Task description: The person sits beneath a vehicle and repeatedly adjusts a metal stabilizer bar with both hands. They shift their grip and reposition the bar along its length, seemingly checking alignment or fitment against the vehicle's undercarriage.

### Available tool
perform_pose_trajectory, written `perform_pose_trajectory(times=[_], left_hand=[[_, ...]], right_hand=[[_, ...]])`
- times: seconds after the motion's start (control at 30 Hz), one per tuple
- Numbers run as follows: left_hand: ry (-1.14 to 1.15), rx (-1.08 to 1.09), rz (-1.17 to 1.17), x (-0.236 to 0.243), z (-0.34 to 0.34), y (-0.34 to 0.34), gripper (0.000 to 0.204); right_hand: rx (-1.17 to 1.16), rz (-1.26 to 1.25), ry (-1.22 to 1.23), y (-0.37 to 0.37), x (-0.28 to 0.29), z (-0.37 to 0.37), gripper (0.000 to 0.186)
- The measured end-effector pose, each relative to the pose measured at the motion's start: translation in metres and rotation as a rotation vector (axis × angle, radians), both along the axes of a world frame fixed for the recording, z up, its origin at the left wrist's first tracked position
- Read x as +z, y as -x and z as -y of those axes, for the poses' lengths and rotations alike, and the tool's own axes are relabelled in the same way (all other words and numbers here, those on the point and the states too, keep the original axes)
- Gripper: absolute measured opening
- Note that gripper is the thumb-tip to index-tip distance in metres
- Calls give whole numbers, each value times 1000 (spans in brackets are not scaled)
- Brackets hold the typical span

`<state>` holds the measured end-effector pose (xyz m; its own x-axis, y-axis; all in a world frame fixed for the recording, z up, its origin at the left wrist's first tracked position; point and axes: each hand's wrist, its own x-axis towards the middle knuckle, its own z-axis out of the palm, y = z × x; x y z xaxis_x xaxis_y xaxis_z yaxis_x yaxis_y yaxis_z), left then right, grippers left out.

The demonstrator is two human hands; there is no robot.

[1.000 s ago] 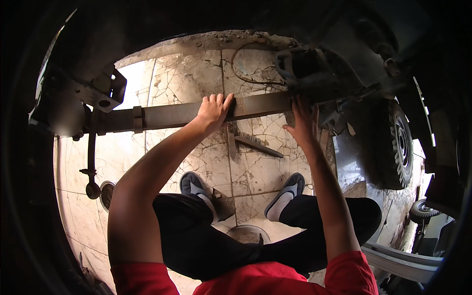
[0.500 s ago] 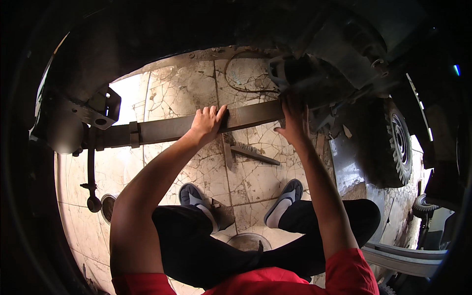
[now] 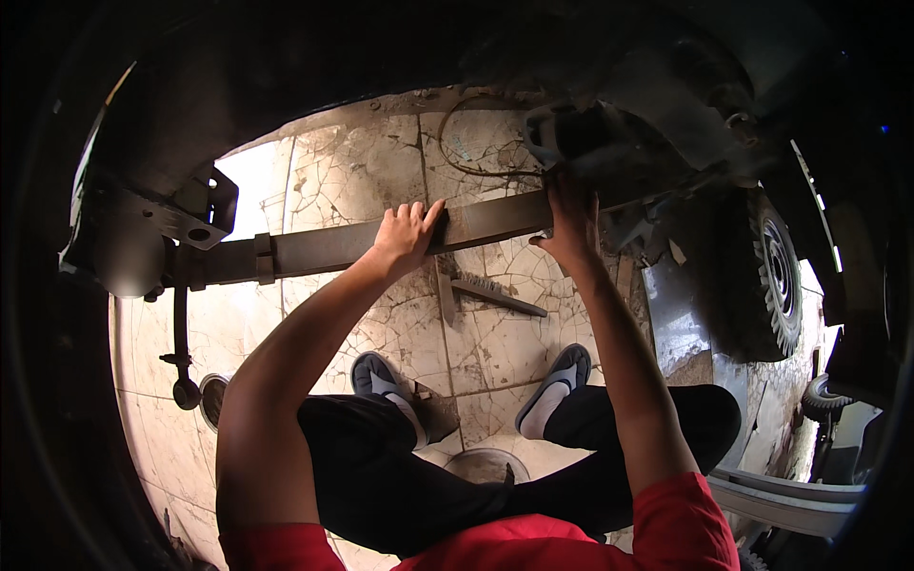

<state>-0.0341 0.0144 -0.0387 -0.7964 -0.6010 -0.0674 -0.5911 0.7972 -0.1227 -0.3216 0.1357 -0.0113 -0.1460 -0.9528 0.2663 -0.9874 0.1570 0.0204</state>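
Observation:
A long, flat leaf spring (image 3: 324, 249) of dark steel runs across in front of me under a vehicle, with a clamp (image 3: 264, 259) around it on the left. My left hand (image 3: 407, 233) grips the middle of the spring, its fingers curled over the far edge. Further right, my right hand (image 3: 571, 224) is on the same spring, its thumb by the near edge and its fingers reaching over into shadow. Below the spring a wire brush (image 3: 495, 297) lies on the floor beside a narrow flat metal piece (image 3: 447, 300).
At the left hangs a link rod (image 3: 181, 324) beneath a holed bracket (image 3: 214, 205). A treaded wheel (image 3: 776, 276) stands at the right. Cracked tiles (image 3: 352, 171) cover the floor, where a thin hose (image 3: 447, 152) curves. A round tin (image 3: 486, 466) sits between my feet.
Both hands keep their places on the leaf spring. The whole view has shifted very slightly; nothing else has visibly moved.

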Motion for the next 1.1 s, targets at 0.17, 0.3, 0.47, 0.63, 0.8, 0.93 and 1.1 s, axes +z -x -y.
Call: perform_pose_trajectory(times=[0.17, 0.3, 0.47, 0.63, 0.8, 0.93, 1.1], left_hand=[[51, 6, 34, -4, -1, 2, 107], [87, 3, 37, -9, -1, 1, 106], [55, -3, 41, 0, -3, 2, 105], [-25, 21, -2, -1, 1, 3, 112], [-13, 21, -13, 0, -3, -1, 113], [49, -3, 20, 0, -4, 3, 105], [9, -15, 17, 0, -2, 6, 105]], right_hand=[[65, -51, 22, 1, 5, -24, 117], [76, -81, 10, 4, -8, -34, 117], [76, -45, 9, 12, -2, -13, 117], [52, 6, 47, 11, -4, -2, 117], [64, -40, 4, 10, -10, -28, 118], [56, -24, 23, 14, -12, -30, 119], [12, -10, 35, 12, -7, -5, 119]])
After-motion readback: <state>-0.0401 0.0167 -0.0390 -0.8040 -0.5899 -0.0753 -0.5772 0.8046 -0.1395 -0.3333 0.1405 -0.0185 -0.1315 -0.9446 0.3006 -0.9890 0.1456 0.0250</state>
